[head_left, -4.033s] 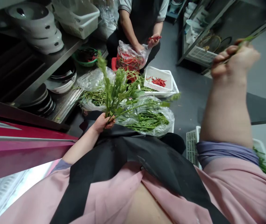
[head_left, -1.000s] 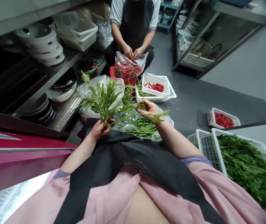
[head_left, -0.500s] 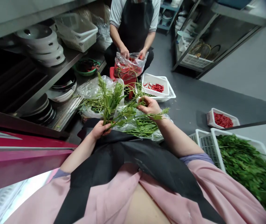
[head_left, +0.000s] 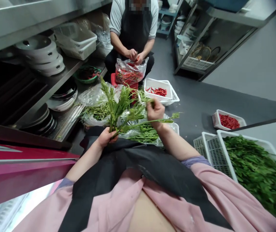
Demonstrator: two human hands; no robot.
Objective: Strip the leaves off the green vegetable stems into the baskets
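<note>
Dark grey floor (head_left: pixel 191 96) stretches away, a steel shelf (head_left: pixel 73 66) along its left edge. Above my lap stands a bunch of leafy green sprigs (head_left: pixel 115 112) — my left hand (head_left: pixel 106 138) grips the stems, my right (head_left: pixel 155 111) has its fingers closed on a leafy tip. Just under them lies a plastic bag of greens (head_left: pixel 145 134). Farther out, a small white basket (head_left: pixel 157 97) of red chilies leaves the right edge of a larger tray (head_left: pixel 175 96) bare; opposite squats a co-worker (head_left: pixel 136 27).
</note>
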